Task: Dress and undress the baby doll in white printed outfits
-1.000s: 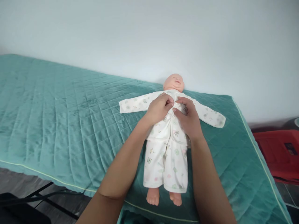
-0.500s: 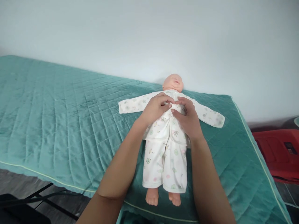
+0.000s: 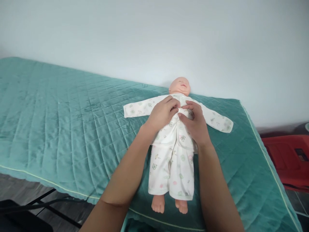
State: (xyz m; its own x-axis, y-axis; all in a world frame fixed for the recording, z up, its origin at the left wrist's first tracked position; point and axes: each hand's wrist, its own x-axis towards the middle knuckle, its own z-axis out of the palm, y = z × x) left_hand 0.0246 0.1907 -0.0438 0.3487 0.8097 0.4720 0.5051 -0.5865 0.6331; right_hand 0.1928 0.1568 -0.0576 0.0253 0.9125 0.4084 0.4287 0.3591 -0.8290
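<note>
A baby doll [image 3: 180, 85] lies on its back, its head by the wall and its bare feet toward me. It wears a white printed pajama top [image 3: 166, 137] and matching pants [image 3: 159, 167]. My left hand [image 3: 164, 112] is closed in a pinch on the top's front placket at the chest. Opposite it, my right hand [image 3: 195, 120] pinches the same placket, its thumb a little lower. A small button shows just below the fingers. What lies right between the fingertips is hidden. Both sleeves stretch out sideways.
A green quilted cover [image 3: 72, 129] spreads under the doll over the table. Behind it rises a pale wall [image 3: 120, 38]. On the right, below the cover's edge, stands a red plastic item [image 3: 285, 158]. Dark metal legs [image 3: 58, 214] and a black object [image 3: 21, 217] show at lower left.
The fingers of my left hand have curled in more tightly at the placket. My right hand has stayed nearly in place. The view has shifted very slightly.
</note>
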